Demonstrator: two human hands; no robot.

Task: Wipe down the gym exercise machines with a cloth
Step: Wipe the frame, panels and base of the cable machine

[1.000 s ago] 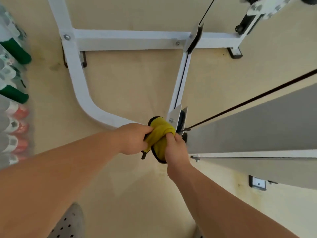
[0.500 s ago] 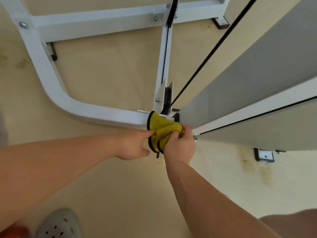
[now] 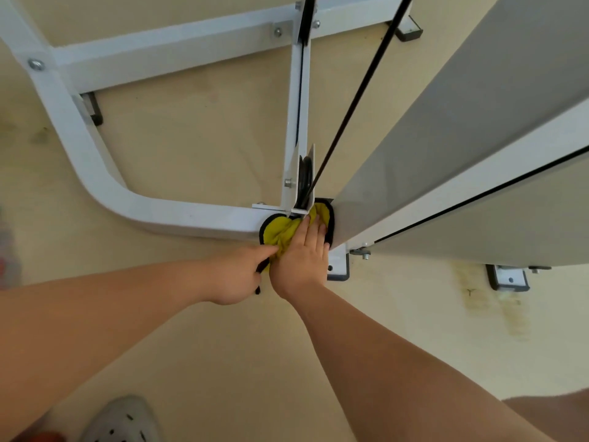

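Note:
A yellow cloth point(image 3: 282, 229) with a black edge lies on the white base frame point(image 3: 178, 215) of the gym machine, just below the small pulley point(image 3: 305, 181). My right hand point(image 3: 304, 255) lies flat on the cloth with straight fingers, pressing it onto the frame. My left hand point(image 3: 237, 275) sits beside it on the left and pinches the near edge of the cloth, where a black strip hangs down. A black cable point(image 3: 357, 94) runs from the pulley up and away.
A grey panel point(image 3: 446, 129) of the machine's weight housing rises at the right, close to my right hand. White cross bars point(image 3: 178, 47) and black feet point(image 3: 408, 30) stand on the beige floor. My grey perforated shoe point(image 3: 124, 421) shows at the bottom left.
My right hand has gone from gripping the bunched cloth to lying flat on it. The cloth is now spread on the frame. The view has moved closer and to the right.

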